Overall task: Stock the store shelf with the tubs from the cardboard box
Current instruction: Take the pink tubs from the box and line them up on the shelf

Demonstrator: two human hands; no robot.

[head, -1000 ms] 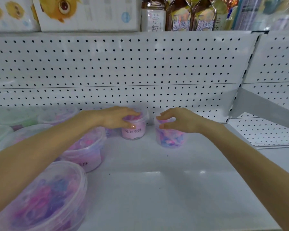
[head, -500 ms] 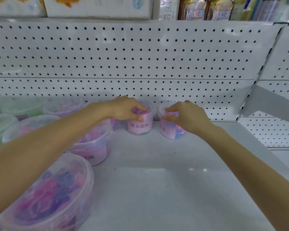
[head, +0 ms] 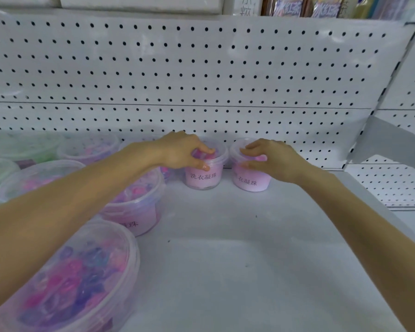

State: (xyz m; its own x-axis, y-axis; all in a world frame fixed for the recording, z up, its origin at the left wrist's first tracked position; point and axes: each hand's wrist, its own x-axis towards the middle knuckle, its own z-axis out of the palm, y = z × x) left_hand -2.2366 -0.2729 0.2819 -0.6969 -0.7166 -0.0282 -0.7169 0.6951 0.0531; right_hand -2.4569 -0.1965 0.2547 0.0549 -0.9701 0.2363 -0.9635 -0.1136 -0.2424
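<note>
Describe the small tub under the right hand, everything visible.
The small tub is a round pot of clear plastic with a clear lid and pink contents. A pink label with dark printed characters faces the camera. It stands upright at the back of the white shelf, close to the pegboard panel and just right of a matching tub held by the left hand. Whether their rims touch is unclear. The right hand covers its lid, fingers curled over the rim.

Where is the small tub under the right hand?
Head view, centre-right: the right pink tub stands at the back of the shelf near the pegboard, right of the left pink tub the left hand grips.
</note>
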